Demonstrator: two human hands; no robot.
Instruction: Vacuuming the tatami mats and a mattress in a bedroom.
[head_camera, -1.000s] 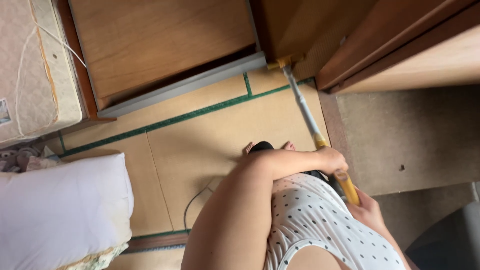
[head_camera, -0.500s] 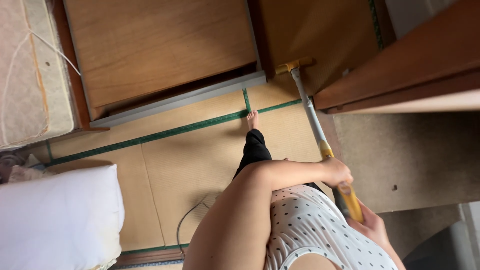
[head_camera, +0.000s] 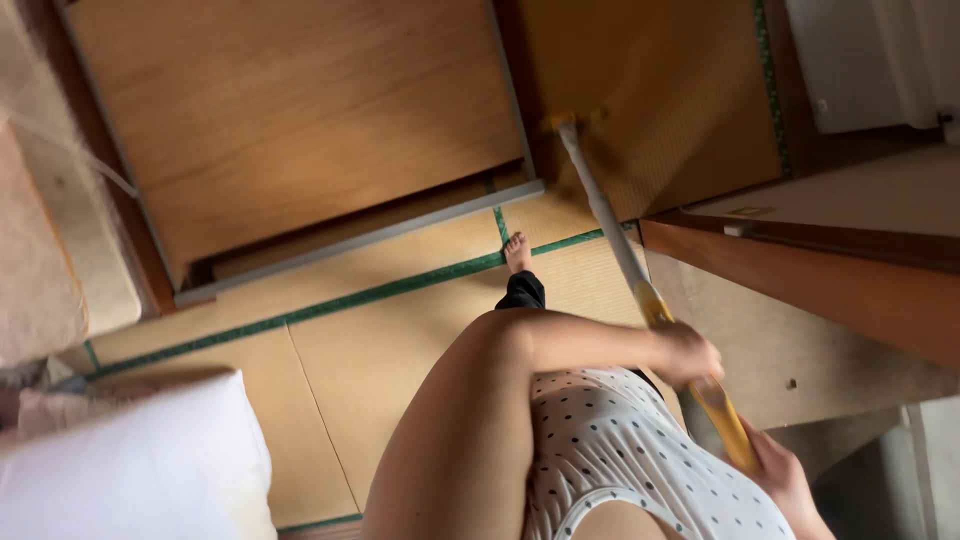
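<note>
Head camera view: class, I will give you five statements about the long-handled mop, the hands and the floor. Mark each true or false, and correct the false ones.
1. Both hands grip the mop handle. True: the left hand holds it higher up the shaft and the right hand holds near its yellow end.
2. The mop head rests on the white pillow. False: it lies on the floor mat, far from the white pillow.
3. The foot in view is bare. True.
4. The mat borders are red. False: they are green.
5. The person's top is plain black. False: it is white with dark dots.
</note>
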